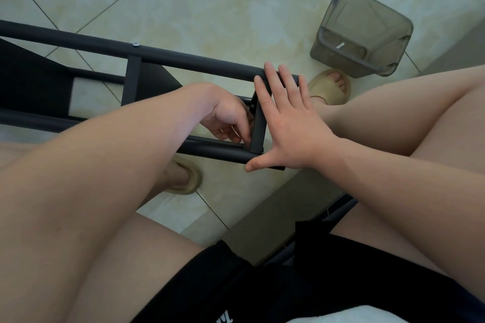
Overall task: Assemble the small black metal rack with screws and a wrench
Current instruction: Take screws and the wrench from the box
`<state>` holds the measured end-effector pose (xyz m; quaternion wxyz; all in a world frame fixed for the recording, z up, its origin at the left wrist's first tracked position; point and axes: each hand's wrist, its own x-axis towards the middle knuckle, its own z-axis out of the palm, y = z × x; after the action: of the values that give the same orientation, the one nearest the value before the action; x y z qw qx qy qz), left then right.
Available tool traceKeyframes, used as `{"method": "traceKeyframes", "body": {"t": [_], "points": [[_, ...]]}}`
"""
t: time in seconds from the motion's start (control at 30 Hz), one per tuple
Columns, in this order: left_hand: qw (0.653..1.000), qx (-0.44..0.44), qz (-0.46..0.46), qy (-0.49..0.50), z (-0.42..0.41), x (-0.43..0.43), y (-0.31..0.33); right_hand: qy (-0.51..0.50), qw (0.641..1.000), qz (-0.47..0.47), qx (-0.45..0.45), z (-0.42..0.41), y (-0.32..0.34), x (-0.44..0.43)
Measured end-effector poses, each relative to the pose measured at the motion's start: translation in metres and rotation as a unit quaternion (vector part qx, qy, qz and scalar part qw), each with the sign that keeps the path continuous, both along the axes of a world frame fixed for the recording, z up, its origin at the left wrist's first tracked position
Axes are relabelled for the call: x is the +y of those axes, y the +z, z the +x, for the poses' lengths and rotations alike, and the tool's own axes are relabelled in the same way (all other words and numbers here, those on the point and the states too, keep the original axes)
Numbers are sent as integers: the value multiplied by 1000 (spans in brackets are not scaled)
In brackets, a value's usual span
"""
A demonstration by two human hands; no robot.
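Rack [183, 60] partly bolted (one screw [135, 44] seated, upper left); right hand [286, 123] splayed on crossbar [258, 126], left hand [231, 118] curled at joint, grip unclear.

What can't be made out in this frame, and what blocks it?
- Head view: anything in the left hand, hidden by its curled fingers and the end bar.
- Left part of the rack: cut by the left edge.
- Its corner under the right hand.
- White speck in the grey bin: too small.
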<state>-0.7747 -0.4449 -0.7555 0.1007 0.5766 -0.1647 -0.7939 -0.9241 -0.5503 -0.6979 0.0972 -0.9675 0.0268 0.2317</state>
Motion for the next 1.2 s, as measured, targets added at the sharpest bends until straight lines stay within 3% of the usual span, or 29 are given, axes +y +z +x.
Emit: {"method": "traceKeyframes", "body": {"t": [0.77,0.9,1.03,1.2], "points": [[1000,15,-7,2,-6,-2,6,6,1000,18,-8,1,-4,-4],[993,-117,3,6,10,0,16,32,999,12,-6,21,-1,-17],[960,-279,-3,-30,47,15,33,82,997,1,-3,66,3,-40],[927,-373,-25,-12,91,43,64,151,988,-9,-6,138,16,-65]]}}
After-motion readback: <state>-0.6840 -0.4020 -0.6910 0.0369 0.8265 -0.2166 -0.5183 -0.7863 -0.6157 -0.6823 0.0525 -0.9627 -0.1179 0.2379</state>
